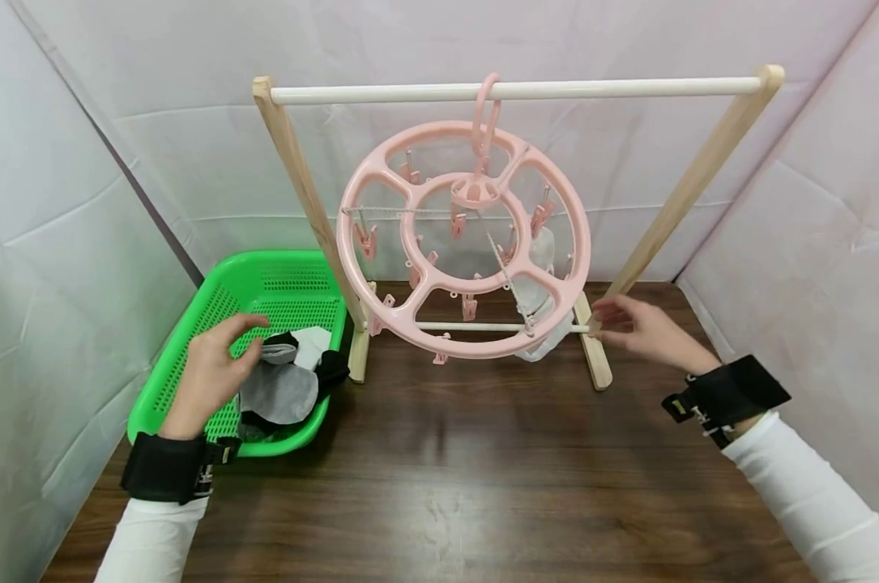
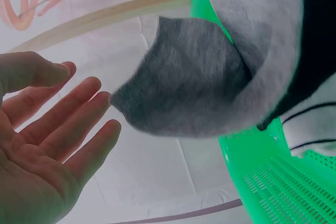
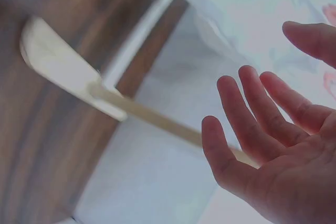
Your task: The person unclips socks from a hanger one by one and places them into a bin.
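Over the green basket [image 1: 184, 348] at the left is my left hand [image 1: 211, 368], its fingers relaxed and spread beside a grey sock [image 1: 282, 394]. In the left wrist view the grey sock [image 2: 184, 77] lies close to the fingertips, with nothing held. Black and white socks share the basket with it. My right hand [image 1: 646, 332] hovers near the foot of the rack's right leg, and the right wrist view has its fingers loosely bent around nothing. A round pink clip hanger [image 1: 439, 348] hangs between the hands. A white sock [image 1: 544, 344] hangs at the hanger's right side.
A wooden rack with a white top bar [image 1: 599, 88] carries the hanger by its pink hook. Several pink clips [image 1: 469, 307] dangle from the rings. Dark wooden table [image 1: 439, 486] lies in front, and pale cloth walls close in the back and sides.
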`<state>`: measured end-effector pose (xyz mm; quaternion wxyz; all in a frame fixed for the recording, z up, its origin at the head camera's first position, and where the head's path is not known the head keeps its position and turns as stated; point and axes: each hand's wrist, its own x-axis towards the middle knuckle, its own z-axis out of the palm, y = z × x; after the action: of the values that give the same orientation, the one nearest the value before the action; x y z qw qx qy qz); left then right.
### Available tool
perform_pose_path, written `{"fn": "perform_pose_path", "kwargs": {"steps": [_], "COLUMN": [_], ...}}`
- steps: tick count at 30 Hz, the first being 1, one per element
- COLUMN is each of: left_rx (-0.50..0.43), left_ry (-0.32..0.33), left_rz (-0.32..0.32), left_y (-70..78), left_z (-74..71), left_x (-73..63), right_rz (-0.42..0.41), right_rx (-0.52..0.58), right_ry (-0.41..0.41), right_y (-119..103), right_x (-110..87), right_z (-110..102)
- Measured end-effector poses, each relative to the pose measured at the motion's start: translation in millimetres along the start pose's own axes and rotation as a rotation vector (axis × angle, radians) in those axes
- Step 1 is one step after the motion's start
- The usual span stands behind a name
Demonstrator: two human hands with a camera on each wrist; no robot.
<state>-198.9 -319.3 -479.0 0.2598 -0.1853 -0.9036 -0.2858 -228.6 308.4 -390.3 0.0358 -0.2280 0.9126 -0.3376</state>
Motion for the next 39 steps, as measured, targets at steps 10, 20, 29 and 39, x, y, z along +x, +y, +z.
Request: {"fn": "perform_pose_path", "kwargs": {"steps": [10, 20, 29, 39], "left_rx": [-0.018, -0.042, -0.084, -0.107], "left_ry": [-0.045, -0.104, -0.138, -0.141], "left_rz": [0.079, 0.084, 0.066, 0.075], "left_y": [38.7, 160.9, 176.2, 179.3], "left_z": [10.7, -26.4, -21.1, -8.5], "left_x": [-1.9, 15.5, 5.9, -2.3], "right_rz": [-0.032, -0.112, -0.225, -0.258], "right_rx": [0.06, 0.154, 0.227, 0.303], "right_ry": [-0.046, -0.204, -0.25, -0.31], "right_y": [-16, -40, -48, -53], "right_x": [19.4, 37.5, 46.2, 37.5], "right_z": [-23, -26, -25, -23]}}
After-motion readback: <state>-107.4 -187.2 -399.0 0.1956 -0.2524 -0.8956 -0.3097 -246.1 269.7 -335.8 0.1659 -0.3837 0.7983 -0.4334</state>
